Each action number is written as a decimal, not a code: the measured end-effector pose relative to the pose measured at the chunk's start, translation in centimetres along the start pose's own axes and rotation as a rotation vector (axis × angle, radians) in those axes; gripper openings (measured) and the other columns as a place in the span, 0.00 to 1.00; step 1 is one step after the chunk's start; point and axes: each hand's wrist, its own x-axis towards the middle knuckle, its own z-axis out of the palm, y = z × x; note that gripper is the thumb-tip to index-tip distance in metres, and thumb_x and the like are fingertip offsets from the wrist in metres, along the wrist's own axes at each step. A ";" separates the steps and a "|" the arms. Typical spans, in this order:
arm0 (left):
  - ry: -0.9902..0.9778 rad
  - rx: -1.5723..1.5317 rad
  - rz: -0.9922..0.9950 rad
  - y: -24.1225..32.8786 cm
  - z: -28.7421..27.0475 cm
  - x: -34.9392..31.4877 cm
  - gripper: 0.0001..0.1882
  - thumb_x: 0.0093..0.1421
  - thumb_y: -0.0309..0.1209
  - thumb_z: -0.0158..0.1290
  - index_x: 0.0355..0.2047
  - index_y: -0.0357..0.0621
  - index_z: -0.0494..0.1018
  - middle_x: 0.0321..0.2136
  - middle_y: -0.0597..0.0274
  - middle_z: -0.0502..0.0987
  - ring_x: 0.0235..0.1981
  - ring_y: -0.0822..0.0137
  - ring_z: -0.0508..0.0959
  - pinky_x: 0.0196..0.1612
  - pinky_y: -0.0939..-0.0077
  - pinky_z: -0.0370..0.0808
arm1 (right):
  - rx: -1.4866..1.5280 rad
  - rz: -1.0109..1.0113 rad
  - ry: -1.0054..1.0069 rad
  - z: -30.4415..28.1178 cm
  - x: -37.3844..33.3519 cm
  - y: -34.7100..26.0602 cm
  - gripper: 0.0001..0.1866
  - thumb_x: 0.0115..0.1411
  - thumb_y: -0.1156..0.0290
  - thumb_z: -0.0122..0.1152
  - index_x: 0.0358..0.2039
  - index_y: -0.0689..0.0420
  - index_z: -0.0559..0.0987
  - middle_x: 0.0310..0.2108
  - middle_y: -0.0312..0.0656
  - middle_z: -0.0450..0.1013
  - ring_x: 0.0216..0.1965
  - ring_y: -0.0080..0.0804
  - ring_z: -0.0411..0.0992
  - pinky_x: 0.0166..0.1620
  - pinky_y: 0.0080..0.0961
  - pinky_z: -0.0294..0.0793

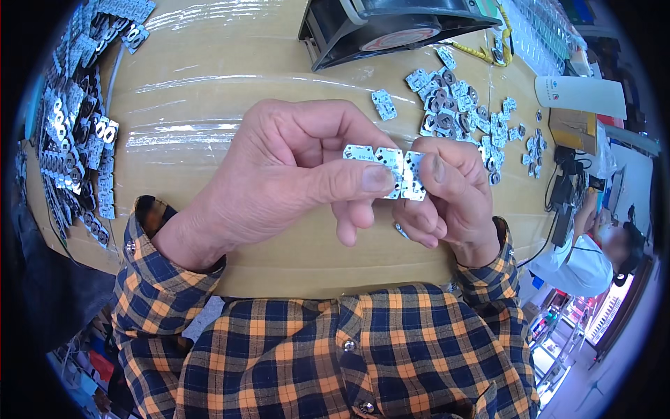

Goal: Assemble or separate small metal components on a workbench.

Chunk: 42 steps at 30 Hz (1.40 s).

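In front of my chest I hold a short strip of small white circuit boards (389,158), made of joined squares with dark parts on them. My left hand (279,167) is closed on its left and middle part, the thumb lying across the face. Between the thumb and fingers of my right hand (453,185) is the square at the right end, tilted slightly against the rest. Whether that square is still joined, I cannot tell. Below the right fingers a small pale piece (401,230) shows in part.
A heap of loose small boards (453,105) lies to the right, with one single board (383,105) apart from it. Stacked board strips (77,140) fill the left side. A black fan (398,31) stands at the back. Far right are a cardboard box (574,130) and another person (583,262).
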 end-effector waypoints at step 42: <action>0.072 0.898 0.578 -0.7 0.2 -0.2 0.13 0.53 0.16 0.57 0.40 0.35 0.77 0.24 0.59 0.77 0.24 0.71 0.77 0.26 0.83 0.71 | -0.840 -0.338 0.383 0.3 0.5 0.1 0.17 0.68 0.67 0.50 0.22 0.61 0.72 0.14 0.32 0.63 0.12 0.16 0.57 0.16 0.15 0.54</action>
